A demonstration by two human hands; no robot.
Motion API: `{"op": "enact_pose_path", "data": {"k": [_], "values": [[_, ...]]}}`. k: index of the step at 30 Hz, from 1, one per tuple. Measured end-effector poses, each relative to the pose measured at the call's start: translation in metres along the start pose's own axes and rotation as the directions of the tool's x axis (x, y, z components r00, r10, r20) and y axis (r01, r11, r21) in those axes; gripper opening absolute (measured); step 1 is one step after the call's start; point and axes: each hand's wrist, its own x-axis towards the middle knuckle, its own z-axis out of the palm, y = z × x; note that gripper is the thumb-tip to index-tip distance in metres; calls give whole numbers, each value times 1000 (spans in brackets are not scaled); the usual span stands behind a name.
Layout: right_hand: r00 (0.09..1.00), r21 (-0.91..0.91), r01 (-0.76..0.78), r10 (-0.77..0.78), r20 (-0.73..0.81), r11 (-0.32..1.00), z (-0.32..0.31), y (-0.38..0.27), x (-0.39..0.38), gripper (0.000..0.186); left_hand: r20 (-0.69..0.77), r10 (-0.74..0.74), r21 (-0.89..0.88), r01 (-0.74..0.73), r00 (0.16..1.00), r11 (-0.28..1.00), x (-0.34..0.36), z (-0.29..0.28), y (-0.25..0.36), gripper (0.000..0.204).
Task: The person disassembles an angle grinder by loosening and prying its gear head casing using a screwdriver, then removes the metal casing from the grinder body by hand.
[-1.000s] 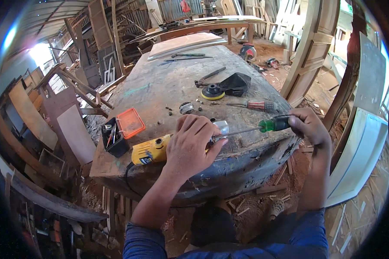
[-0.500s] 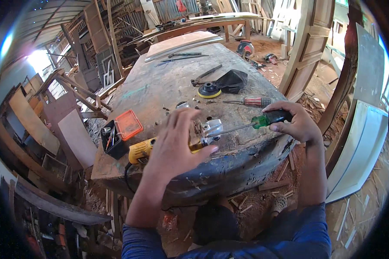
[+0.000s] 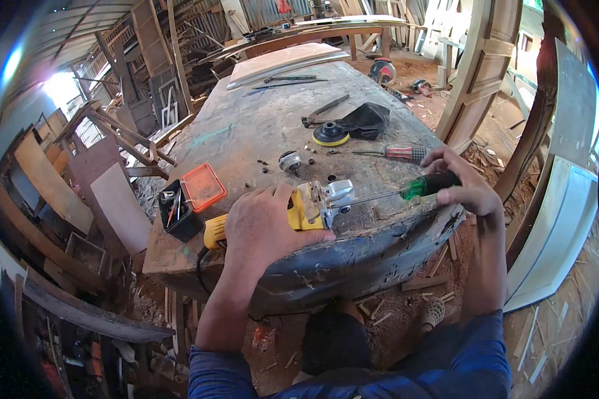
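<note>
My left hand (image 3: 261, 227) is wrapped over the yellow power tool (image 3: 302, 206), lying at the workbench's near edge (image 3: 233, 126) with its metal gear head (image 3: 339, 194) pointing right. My right hand (image 3: 472, 189) holds a green-and-black screwdriver (image 3: 416, 187) by its handle, the long shaft reaching into the tool's head. Just beyond are a loose metal part (image 3: 289, 161), small dark pieces, a red-handled screwdriver (image 3: 404, 153), a yellow-edged round pad (image 3: 331, 133) and a black bag (image 3: 366, 120). Left of the tool is a black box (image 3: 176, 219) with an open orange lid (image 3: 202, 186).
Boards (image 3: 286, 60) and long tools lie on the bench's far part. A back table (image 3: 366, 33) carries planks. A panelled door (image 3: 474, 73) and white panel (image 3: 549, 236) stand at right; sheet wood (image 3: 120, 206) leans at left. A circular saw (image 3: 383, 72) sits on the littered floor.
My left hand has slid back leftward along the yellow tool, uncovering its metal head. My right hand still holds the screwdriver, its fingers shifted on the handle.
</note>
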Motion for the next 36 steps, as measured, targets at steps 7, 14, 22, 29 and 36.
{"op": "enact_pose_path", "data": {"k": [7,14,22,29,36], "values": [[999,21,-41,41,14,999,-2,-6,-4,50,-133,112,-47,-119,985,992,-7,5,-7,101],[990,-114,-106,116,86,988,6,-27,-19,53,-167,246,-98,-265,955,959,-12,4,-19,96],[996,-454,77,-86,2,887,37,-78,-50,39,-113,228,-113,-240,967,964,-8,5,-21,99],[917,6,-374,369,151,927,32,-63,-54,45,-93,284,-121,-294,954,948,-4,2,-20,103],[987,-454,159,-147,61,877,44,-83,-58,50,-123,336,-117,-350,934,929,-8,-1,-23,86]]}}
